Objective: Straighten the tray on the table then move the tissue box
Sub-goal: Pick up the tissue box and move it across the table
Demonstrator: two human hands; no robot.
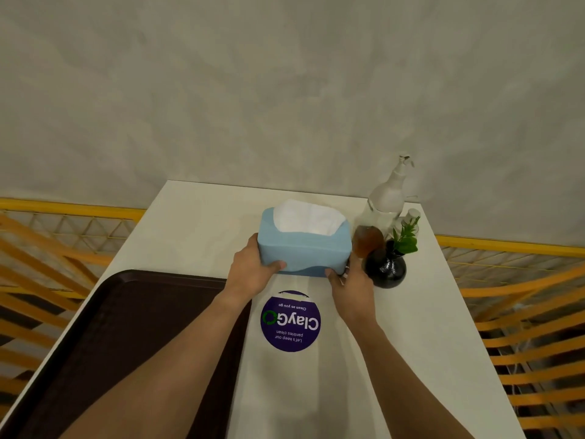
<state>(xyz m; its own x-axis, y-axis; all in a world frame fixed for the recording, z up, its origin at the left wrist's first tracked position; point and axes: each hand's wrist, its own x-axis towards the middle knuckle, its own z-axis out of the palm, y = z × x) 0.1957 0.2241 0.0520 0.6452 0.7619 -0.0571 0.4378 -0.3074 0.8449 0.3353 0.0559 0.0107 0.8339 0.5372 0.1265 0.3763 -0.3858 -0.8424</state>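
Observation:
A light blue tissue box [305, 245] with white tissue showing at its top sits near the far middle of the white table [395, 359]. My left hand [251, 269] grips its left end, thumb on the front face. My right hand [349, 285] grips its right front corner. A dark brown tray [120, 337] lies flat on the table's left side, its long edge roughly parallel to the table edge; my left forearm crosses over it.
Right of the box stand a black round vase with a green sprig [387, 267], a small amber bottle [367, 240] and a clear pump bottle [387, 198]. A round purple sticker [289, 321] lies on the tabletop. Orange railings flank the table; a grey wall is behind.

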